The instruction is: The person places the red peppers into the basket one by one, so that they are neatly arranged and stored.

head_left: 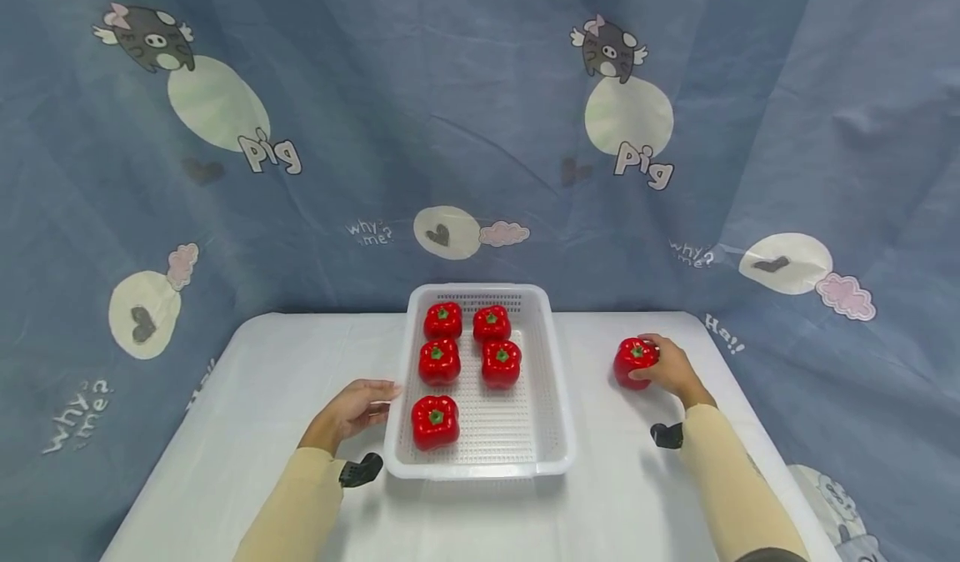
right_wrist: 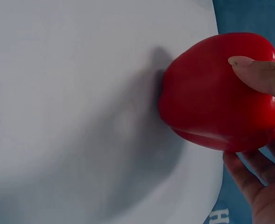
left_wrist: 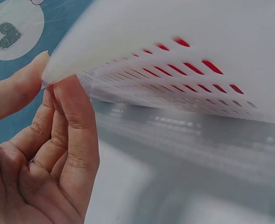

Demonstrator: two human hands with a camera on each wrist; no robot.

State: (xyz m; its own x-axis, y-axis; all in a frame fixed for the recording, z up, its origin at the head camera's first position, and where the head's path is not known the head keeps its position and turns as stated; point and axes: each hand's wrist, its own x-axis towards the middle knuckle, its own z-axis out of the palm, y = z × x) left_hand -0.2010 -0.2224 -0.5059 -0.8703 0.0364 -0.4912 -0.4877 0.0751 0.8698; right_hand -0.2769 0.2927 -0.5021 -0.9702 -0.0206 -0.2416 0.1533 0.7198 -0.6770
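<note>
My right hand (head_left: 670,368) grips a red bell pepper (head_left: 632,363) at the right side of the table. In the right wrist view the thumb lies across one side of this bell pepper (right_wrist: 212,93) and the fingers are around the other. Its lower end is at or just over the tabletop; I cannot tell which. My left hand (head_left: 358,408) pinches the left rim of a white plastic basket (head_left: 557,378), thumb above and fingers below, as the left wrist view shows. Several red bell peppers with green stems, one of them a front-left bell pepper (head_left: 435,423), sit inside the basket.
The white table (head_left: 300,353) has rounded back corners. Behind and beside it hangs a blue curtain (head_left: 480,128) with pig prints. Slots pierce the basket's side wall (left_wrist: 184,70), and red shows through them. A black strap piece (head_left: 362,470) is at the left wrist.
</note>
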